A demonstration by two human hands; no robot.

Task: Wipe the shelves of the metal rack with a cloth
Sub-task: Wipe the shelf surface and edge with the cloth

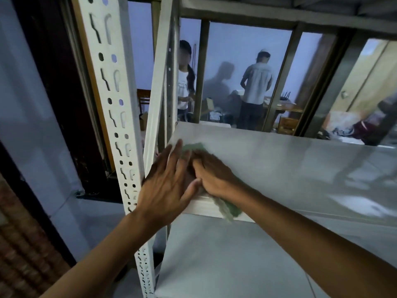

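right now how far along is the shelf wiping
Early, by the look of it. In hand: the right hand presses the green cloth onto the middle shelf at its front left corner, the left hand flat beside it. Nothing shows which areas are already wiped. Seemingly left: that shelf's right side and the lower shelf.

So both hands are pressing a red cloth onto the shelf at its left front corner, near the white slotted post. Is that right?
Not quite: the cloth is green, not red, as the head view shows. The rest holds: the left hand and right hand press it onto the shelf at its left front corner, near the white slotted post.
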